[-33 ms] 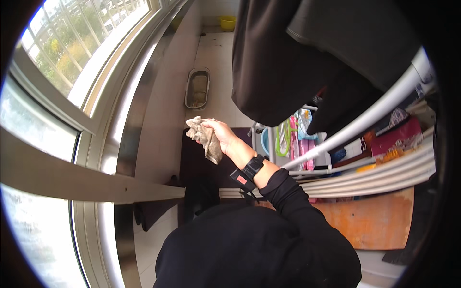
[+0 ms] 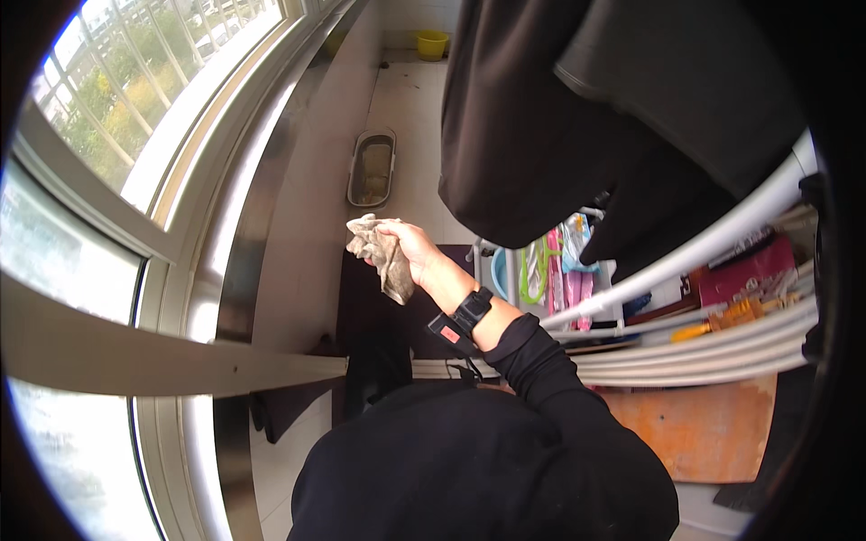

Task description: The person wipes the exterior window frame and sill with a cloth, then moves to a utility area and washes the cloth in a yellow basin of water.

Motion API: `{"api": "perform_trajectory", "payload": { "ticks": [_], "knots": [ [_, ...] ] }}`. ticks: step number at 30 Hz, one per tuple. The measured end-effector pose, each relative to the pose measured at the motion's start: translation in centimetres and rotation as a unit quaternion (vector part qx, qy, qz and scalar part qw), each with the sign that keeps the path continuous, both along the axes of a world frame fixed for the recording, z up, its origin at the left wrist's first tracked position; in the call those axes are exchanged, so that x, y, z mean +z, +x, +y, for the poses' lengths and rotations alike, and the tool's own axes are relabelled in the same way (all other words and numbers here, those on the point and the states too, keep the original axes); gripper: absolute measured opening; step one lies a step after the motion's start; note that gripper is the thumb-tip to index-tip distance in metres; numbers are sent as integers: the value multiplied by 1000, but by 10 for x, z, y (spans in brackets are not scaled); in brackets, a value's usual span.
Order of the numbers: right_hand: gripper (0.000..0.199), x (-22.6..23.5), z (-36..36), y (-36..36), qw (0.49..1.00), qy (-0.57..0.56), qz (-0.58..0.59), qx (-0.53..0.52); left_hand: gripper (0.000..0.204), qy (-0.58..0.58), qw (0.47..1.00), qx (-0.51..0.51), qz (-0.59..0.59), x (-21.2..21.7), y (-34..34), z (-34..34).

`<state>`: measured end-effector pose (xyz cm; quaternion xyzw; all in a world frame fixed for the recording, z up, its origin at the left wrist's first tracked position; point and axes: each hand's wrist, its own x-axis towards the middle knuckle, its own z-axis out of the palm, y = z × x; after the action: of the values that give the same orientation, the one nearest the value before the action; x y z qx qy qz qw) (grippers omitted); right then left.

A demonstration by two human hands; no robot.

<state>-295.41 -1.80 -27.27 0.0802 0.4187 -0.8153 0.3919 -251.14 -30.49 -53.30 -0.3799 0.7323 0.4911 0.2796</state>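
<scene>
My right hand (image 2: 415, 247) is closed around a crumpled, greyish-beige rag (image 2: 394, 276), which bunches up past the fingers and hangs down below them. The right arm reaches forward in a pushed-up black sleeve, with a black band and a small device on the wrist. Below the hand lies a dark mat (image 2: 354, 293). Farther off, on the pale tiled floor, stands an oblong grey bucket (image 2: 391, 164) with something pale inside that I cannot make out. My left hand is out of view.
Window frames (image 2: 194, 212) run along the left, with a beige bar (image 2: 180, 347) crossing toward me. Dark clothes (image 2: 514, 135) hang at the right above a white rack (image 2: 686, 270). Hangers (image 2: 532, 278), a wooden board (image 2: 695, 424) and a far yellow basin (image 2: 432, 45) are also there.
The view has shifted very slightly. My right hand keeps its grip on the rag in nearly the same place.
</scene>
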Motion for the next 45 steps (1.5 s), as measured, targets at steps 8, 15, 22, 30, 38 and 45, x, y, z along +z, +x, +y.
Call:
{"api": "perform_trajectory", "payload": {
  "ticks": [8,15,22,30,38,45],
  "knots": [
    [32,-123,-65,-253,995,46,-11,-86,44,6,997,74,17,-67,-196,-65],
    [37,-205,10,-419,973,29,-97,-209,44,8,997,74,-14,-106,-360,-153],
    [40,-254,-15,-538,934,12,-105,-341,43,-17,999,36,-14,-129,-576,-303],
    [44,-271,-253,-735,905,-91,-141,-391,43,-60,992,-36,103,-113,-917,-535],
    [36,-236,-326,-992,933,-47,-62,-352,42,-62,991,-38,114,-90,-1203,-566],
    [35,-249,-343,-1208,945,-31,-106,-308,42,-21,999,-44,20,-136,-1340,-541]
  ]
}}
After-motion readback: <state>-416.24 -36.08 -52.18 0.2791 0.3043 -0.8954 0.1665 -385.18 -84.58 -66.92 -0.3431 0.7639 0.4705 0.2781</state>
